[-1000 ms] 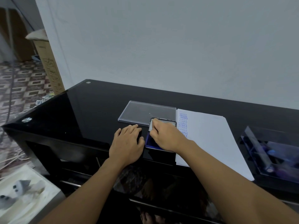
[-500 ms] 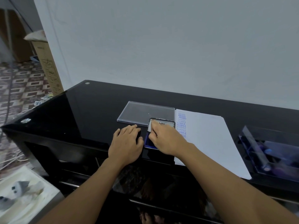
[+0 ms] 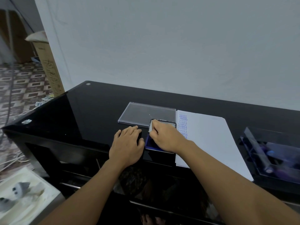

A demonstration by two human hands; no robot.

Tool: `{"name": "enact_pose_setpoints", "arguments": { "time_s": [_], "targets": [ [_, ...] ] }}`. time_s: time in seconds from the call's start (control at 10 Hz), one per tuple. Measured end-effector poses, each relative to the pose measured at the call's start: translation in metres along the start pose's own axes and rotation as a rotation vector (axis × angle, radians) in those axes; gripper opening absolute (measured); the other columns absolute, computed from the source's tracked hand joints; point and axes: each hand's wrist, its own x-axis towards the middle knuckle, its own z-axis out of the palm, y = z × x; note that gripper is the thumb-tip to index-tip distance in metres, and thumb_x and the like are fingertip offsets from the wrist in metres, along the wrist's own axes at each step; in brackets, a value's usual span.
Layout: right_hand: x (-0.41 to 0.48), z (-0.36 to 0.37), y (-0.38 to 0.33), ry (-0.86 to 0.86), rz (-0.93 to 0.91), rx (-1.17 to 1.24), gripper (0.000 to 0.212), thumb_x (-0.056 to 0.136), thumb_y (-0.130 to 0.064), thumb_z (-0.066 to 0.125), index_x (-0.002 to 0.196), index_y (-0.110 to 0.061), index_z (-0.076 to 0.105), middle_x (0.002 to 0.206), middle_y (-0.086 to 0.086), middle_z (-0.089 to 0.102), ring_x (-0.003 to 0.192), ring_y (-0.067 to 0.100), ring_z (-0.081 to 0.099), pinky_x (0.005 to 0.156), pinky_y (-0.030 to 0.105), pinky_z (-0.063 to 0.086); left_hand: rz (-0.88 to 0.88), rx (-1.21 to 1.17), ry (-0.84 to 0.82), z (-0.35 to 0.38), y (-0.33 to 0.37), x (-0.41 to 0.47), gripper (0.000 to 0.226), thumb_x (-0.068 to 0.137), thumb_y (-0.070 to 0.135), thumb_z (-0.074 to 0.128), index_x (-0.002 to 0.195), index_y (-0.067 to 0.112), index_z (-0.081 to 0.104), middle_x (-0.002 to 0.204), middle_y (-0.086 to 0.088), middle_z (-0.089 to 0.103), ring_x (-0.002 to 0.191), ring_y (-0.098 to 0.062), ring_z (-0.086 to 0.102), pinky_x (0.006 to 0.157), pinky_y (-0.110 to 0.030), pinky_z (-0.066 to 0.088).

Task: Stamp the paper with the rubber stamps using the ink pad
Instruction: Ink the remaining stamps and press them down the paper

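- Right hand (image 3: 164, 138) pinches a stamp (image 3: 151, 126) by its light-coloured body, fingers curled tight round it, face down on the ink pad (image 3: 148, 142).
- Left hand (image 3: 128, 145) lies flat on the table (image 3: 90, 111) just left of the pad, fingers loosely together, palm down, holding nothing; looks like it braces the pad's edge, contact not clear.
- Pad: blue tray, mostly hidden under the right hand, sits between the left hand and the paper (image 3: 209, 138).
- Clear lid (image 3: 146, 114) lies flat behind the pad, touching or nearly touching the paper's left edge.
- Paper lies right of the pad, near edge hanging over the table front.
- Done so far: a column of blue prints (image 3: 183, 125) down the paper's left margin, "AMENDED" on top, "SAMPLE" repeated below; lower ones are hidden by the right wrist.
- Left: rest of the sheet is blank, so plenty of room; judged step is inking, print on paper not yet made for this load.
- Tray (image 3: 272, 153) at far right holds blurred items, possibly more stamps; cannot tell.
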Motion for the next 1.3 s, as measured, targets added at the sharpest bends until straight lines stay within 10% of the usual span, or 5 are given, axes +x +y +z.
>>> {"name": "enact_pose_setpoints", "arguments": {
  "time_s": [1.3],
  "targets": [
    [-0.014,0.003,-0.001,0.038,-0.057,-0.067,0.016,0.101,-0.028,0.040,0.091,-0.016,0.040,0.078,0.001,0.055,0.072,0.023,0.051,0.063,0.040,0.044,0.002,-0.008,0.008,0.002,-0.001,0.000,0.049,0.102,0.040,0.034,0.149,0.027,0.042,0.159,0.011,0.034,0.148,-0.007,0.024,0.124,-0.040,0.012]
  ]
}}
